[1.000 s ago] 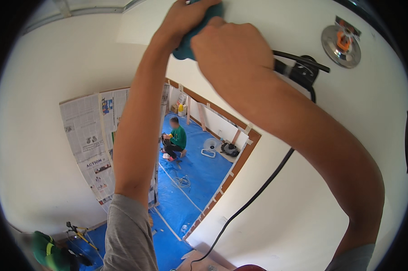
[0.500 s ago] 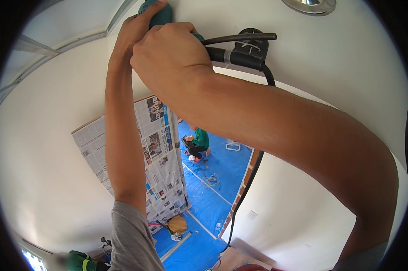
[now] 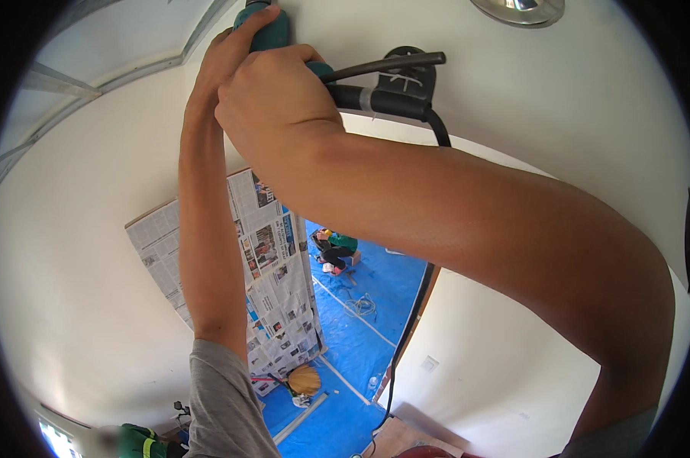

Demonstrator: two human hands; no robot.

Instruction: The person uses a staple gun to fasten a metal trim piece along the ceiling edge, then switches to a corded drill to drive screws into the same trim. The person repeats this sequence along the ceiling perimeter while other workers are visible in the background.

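High up near the upper edge, my left hand is closed round the teal body of a power tool, its thumb lying along it. My right hand grips the same tool just below and overlaps my left wrist. A black cord grip with a thin black rod and a taped-on black part sticks out to the right of my right hand, and a black cable hangs down from it behind my right forearm.
A round metal fitting is on the white surface, a metal track at upper left. A newspaper-covered panel stands beside a doorway with blue sheeting. One person squats beyond it; another in green is at lower left.
The view has swung so the hands, tool and round fitting sit further left and higher than a second ago. In the last half second both hands stay on the tool, barely shifted.
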